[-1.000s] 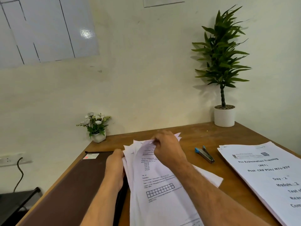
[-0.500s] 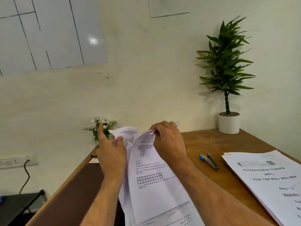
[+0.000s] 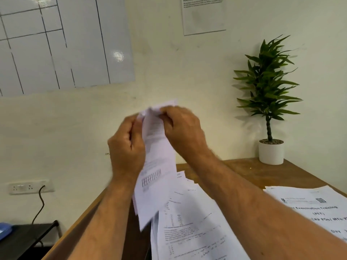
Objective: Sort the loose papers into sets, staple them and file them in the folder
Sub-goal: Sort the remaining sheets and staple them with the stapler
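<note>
Loose sheets (image 3: 189, 228) lie near our desk's (image 3: 262, 175) front edge, a printed stack (image 3: 319, 209) at its right edge. Our left hand (image 3: 127, 147) and right hand (image 3: 182, 128) pinch raised papers (image 3: 157, 166) above it. Potted plant (image 3: 270, 102) occupies the far right corner.

A potted plant (image 3: 268, 102) is standing on the table (image 3: 262, 175). Left of the plant, a whiteboard (image 3: 62, 42) is hanging on the wall.
</note>
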The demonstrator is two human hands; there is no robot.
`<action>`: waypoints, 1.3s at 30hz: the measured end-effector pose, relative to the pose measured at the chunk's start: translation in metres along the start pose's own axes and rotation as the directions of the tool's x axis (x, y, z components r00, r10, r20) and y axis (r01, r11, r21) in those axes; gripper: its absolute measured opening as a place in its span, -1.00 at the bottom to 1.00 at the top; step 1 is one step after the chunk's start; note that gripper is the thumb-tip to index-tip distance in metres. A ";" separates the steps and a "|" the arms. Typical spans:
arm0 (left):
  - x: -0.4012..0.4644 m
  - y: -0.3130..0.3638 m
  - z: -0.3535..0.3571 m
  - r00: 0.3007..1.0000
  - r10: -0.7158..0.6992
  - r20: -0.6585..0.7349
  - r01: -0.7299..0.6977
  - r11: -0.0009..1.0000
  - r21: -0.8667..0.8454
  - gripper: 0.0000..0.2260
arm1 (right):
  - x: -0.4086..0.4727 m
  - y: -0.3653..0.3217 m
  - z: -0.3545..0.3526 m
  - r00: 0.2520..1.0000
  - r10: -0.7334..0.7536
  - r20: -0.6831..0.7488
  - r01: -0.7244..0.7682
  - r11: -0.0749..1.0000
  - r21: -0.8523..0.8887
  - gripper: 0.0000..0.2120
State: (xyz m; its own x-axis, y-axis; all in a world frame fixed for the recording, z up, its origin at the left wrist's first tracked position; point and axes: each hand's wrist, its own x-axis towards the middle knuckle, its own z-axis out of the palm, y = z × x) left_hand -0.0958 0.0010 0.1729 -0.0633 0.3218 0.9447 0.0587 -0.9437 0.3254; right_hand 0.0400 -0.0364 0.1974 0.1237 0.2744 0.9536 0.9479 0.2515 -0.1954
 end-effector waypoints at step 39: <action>-0.111 -0.080 0.023 0.480 -0.777 0.408 0.667 0.625 0.405 -0.65 | -0.116 0.087 -0.020 0.564 0.530 0.634 -0.580 0.800 -0.153 -0.81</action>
State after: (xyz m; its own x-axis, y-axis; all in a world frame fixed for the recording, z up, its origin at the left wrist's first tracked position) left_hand -0.0702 0.0425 0.0431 0.3307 0.9185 0.2168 0.3983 -0.3441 0.8503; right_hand 0.1143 -0.0652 0.0747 0.3859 0.8762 0.2888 0.7318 -0.1001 -0.6741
